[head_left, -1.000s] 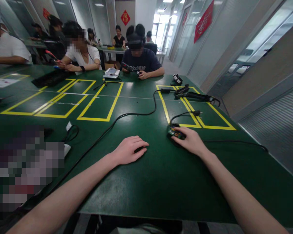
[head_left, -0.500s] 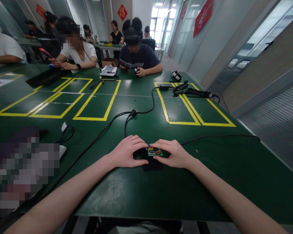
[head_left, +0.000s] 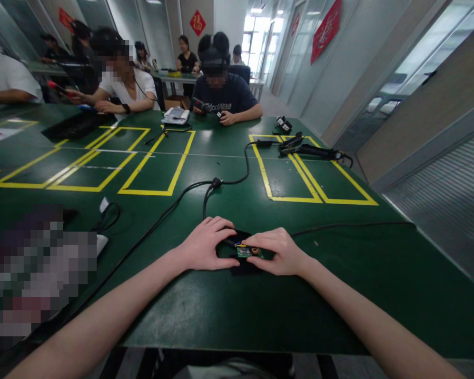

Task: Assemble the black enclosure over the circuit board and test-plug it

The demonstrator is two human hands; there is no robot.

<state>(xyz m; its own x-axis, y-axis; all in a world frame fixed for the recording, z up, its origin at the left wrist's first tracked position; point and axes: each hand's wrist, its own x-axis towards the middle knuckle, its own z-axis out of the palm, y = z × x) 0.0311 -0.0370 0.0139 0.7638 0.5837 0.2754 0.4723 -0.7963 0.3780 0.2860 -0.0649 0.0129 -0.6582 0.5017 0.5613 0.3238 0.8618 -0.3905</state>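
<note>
A small green circuit board (head_left: pixel 244 252) with a copper-coloured ring and thin yellow and blue wires sits between my hands. My right hand (head_left: pixel 278 251) pinches its right part between thumb and fingertips. My left hand (head_left: pixel 207 245) curves round a black casing (head_left: pixel 243 268) at the left, its thumb on the near side and its fingers on the far side. The casing lies under and around the board, partly hidden by my hands. A black cable (head_left: pixel 207 202) runs away from behind my left hand.
A plug (head_left: pixel 216 182) with black cable lies beyond my hands, amid yellow tape outlines (head_left: pixel 298 199). Black tools (head_left: pixel 314 151) lie at the back right. A white device (head_left: pixel 176 115) stands near a person (head_left: pixel 225 89) across the green table (head_left: pixel 221 316). Blurred items are at left.
My right hand has shifted slightly with the board, which is now tilted differently. More of the black casing shows behind it. Across the table, a person's red-tipped tool has moved left.
</note>
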